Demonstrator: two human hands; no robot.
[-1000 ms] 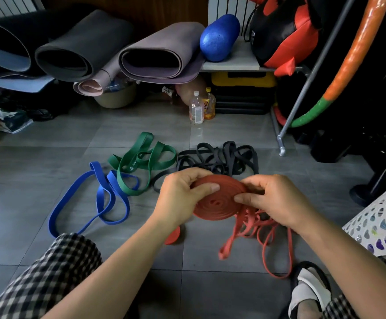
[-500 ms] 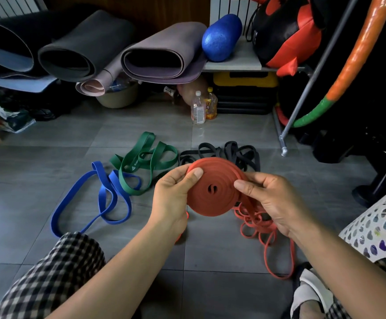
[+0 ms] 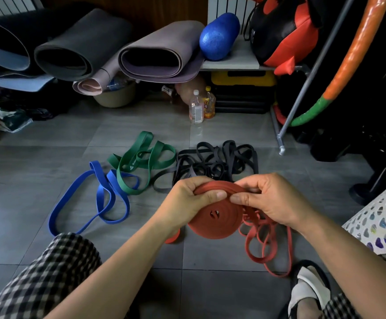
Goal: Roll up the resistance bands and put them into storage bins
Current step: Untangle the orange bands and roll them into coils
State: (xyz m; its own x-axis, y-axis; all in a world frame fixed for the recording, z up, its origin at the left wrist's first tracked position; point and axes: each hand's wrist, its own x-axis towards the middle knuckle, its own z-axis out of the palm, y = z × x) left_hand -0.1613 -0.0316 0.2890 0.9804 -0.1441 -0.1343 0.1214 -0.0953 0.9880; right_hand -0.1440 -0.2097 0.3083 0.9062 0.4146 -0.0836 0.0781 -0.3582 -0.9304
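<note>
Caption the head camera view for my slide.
Left hand and right hand grip a half-rolled red band; blue band, green band and black bands lie loose beyond.

We see a brick-red rolled resistance band [image 3: 217,217]; on the grey tiled floor [image 3: 49,139] lie a royal-blue band [image 3: 99,196], a dark green band [image 3: 141,157] with small white print, and a heap of black bands [image 3: 217,162]; our trousers [image 3: 49,272] are checked black and white; the storage basket [image 3: 376,217] is white, its holes showing blue, green and purple; further back are a speckled blue foam roller [image 3: 218,36], a yellow-and-black case [image 3: 242,78], a hoop [image 3: 353,54] banded orange and green, and a mauve yoga mat [image 3: 162,40].
</note>
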